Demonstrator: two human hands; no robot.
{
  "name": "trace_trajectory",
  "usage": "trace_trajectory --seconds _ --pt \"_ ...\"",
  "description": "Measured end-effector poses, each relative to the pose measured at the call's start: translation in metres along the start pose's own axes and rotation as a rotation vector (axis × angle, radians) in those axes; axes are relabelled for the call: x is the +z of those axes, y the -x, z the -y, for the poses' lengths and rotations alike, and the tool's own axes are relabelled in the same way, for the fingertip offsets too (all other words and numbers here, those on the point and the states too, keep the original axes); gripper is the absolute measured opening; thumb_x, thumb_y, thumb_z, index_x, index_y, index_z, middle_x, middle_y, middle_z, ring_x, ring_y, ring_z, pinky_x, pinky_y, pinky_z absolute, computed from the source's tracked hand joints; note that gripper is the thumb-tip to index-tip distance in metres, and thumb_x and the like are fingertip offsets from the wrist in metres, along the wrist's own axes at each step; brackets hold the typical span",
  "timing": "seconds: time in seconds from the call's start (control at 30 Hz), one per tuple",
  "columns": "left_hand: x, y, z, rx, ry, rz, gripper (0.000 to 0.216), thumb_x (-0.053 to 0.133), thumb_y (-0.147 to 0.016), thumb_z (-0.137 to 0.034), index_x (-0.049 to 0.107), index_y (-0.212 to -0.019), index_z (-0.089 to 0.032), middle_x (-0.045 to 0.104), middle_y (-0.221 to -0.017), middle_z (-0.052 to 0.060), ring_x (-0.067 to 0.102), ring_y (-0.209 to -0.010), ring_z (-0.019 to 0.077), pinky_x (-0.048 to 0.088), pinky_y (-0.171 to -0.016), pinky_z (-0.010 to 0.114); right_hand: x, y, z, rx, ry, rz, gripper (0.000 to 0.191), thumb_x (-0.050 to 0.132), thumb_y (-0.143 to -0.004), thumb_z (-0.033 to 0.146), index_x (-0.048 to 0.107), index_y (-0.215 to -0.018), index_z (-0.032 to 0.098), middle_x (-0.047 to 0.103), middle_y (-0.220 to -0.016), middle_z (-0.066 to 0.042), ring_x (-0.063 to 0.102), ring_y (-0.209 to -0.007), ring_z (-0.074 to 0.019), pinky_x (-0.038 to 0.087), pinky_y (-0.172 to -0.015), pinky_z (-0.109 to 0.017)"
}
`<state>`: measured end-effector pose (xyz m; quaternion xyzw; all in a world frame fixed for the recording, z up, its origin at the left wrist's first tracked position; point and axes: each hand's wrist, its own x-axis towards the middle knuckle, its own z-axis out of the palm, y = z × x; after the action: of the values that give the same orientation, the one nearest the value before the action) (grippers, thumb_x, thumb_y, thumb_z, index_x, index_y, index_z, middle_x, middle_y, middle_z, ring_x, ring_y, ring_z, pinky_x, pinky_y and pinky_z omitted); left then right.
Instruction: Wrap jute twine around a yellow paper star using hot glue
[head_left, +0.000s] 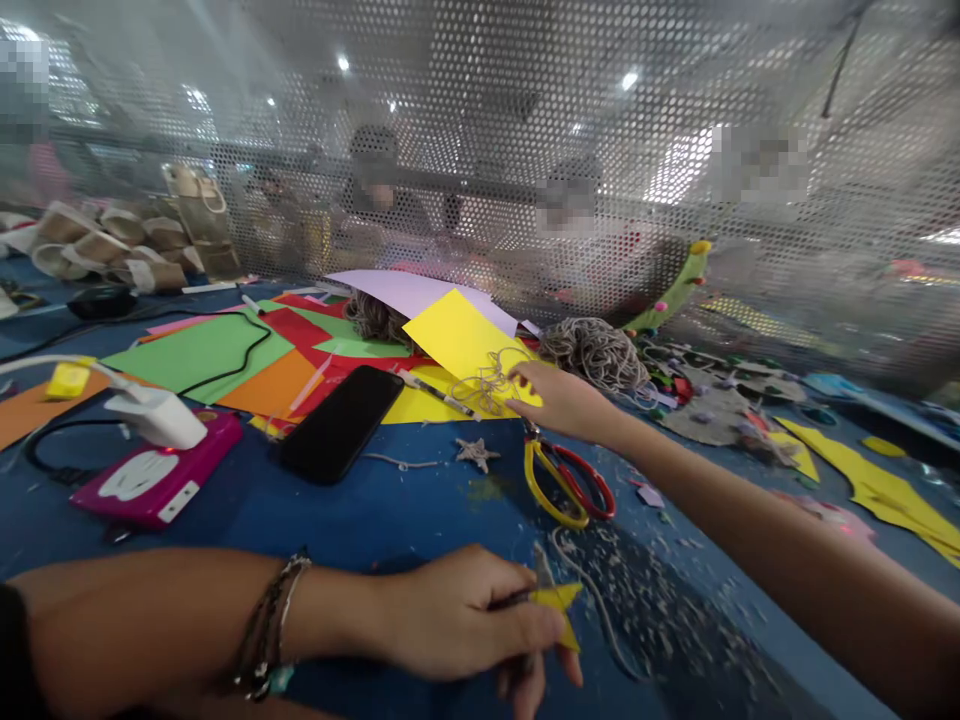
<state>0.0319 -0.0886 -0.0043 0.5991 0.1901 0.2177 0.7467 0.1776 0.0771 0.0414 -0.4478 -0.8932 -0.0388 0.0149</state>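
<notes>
My left hand [465, 615], in the lower middle, is closed around a small pointed yellow paper piece [559, 600], with some grey yarn on it. A loose grey strand [600, 600] lies just right of it. My right hand [559, 400] reaches in from the right, thumb and fingertips apart beside a loose tangle of thin yarn [491, 385] on yellow paper [457, 335]. Below that hand lie scissors [566, 485] with one yellow and one red handle. A small yarn-wrapped star [476, 454] rests on the blue table, left of the scissors.
A black phone [341, 425], a pen [442, 395] and a magenta power block [161, 475] with a white charger [157, 415] lie left. Coloured paper sheets [187, 355] spread behind. A grey yarn heap [592, 352] stands by the perforated metal screen [480, 120]. Scraps litter the right.
</notes>
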Motion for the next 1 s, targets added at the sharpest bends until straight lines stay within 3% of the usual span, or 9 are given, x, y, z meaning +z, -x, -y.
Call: trace_trajectory --seconds 0.1,0.27,0.5,0.63,0.77,0.83,1.0 --pt "-0.001 -0.002 0.002 0.041 0.106 -0.044 0.055 0.033 -0.074 -0.067 0.051 -0.072 -0.015 0.043 -0.039 -0.007 0.041 -0.036 0.0053 0.032 -0.039 0.015 0.013 -0.034 0.015 0.003 0.064 -0.01 0.038 0.046 -0.082 0.038 0.046 -0.112 0.015 0.049 -0.114 -0.008 0.049 -0.099 -0.0191 0.04 -0.082 -0.04" --pt "-0.007 -0.003 0.002 0.071 0.173 -0.16 0.045 0.036 -0.08 -0.055 0.05 -0.078 -0.013 0.048 -0.049 -0.004 0.041 -0.039 0.0046 0.032 -0.038 0.015 0.021 -0.063 0.018 0.104 0.135 0.024 0.03 0.046 -0.084 0.032 0.05 -0.107 0.014 0.054 -0.104 -0.006 0.054 -0.089 -0.0153 0.046 -0.075 -0.036" --pt "-0.012 -0.004 -0.002 -0.075 0.167 -0.221 0.014 0.033 -0.088 -0.016 0.044 -0.08 -0.013 0.048 -0.054 -0.006 0.037 -0.035 0.0015 0.029 -0.038 0.014 -0.021 -0.061 -0.021 0.261 0.183 -0.168 0.027 0.042 -0.085 0.034 0.053 -0.1 0.014 0.057 -0.093 -0.005 0.055 -0.079 -0.0133 0.045 -0.07 -0.032" --pt "-0.011 -0.005 -0.004 -0.125 0.165 -0.222 0.015 0.03 -0.086 -0.009 0.043 -0.08 -0.013 0.048 -0.054 -0.006 0.038 -0.035 0.0013 0.03 -0.039 0.015 -0.047 -0.05 -0.049 0.307 0.169 -0.33 0.027 0.033 -0.084 0.025 0.057 -0.092 0.013 0.061 -0.083 -0.011 0.056 -0.077 -0.0214 0.039 -0.063 -0.03" --pt "-0.01 -0.006 -0.008 -0.149 0.156 -0.232 0.016 0.028 -0.087 -0.01 0.04 -0.078 -0.014 0.047 -0.053 -0.006 0.038 -0.035 0.0015 0.028 -0.038 0.015 -0.053 -0.042 -0.051 0.277 0.119 -0.406 0.035 0.027 -0.084 0.023 0.054 -0.1 0.008 0.06 -0.091 -0.016 0.055 -0.084 -0.0253 0.037 -0.067 -0.032" --pt "-0.009 -0.005 -0.011 -0.16 0.146 -0.241 0.017 0.027 -0.088 -0.011 0.038 -0.076 -0.014 0.047 -0.052 -0.007 0.037 -0.035 0.0016 0.027 -0.038 0.015 -0.048 -0.041 -0.043 0.192 0.065 -0.361 0.036 0.027 -0.084 0.024 0.052 -0.105 0.009 0.06 -0.095 -0.014 0.054 -0.087 -0.0226 0.038 -0.071 -0.031" --pt "-0.004 -0.003 -0.015 -0.195 0.113 -0.247 0.018 0.027 -0.088 -0.011 0.038 -0.075 -0.015 0.047 -0.05 -0.007 0.038 -0.037 0.0022 0.028 -0.039 0.015 -0.039 -0.033 -0.026 -0.066 -0.093 -0.076 0.036 0.04 -0.082 0.031 0.05 -0.113 0.015 0.056 -0.112 -0.006 0.055 -0.09 -0.0134 0.04 -0.076 -0.022"
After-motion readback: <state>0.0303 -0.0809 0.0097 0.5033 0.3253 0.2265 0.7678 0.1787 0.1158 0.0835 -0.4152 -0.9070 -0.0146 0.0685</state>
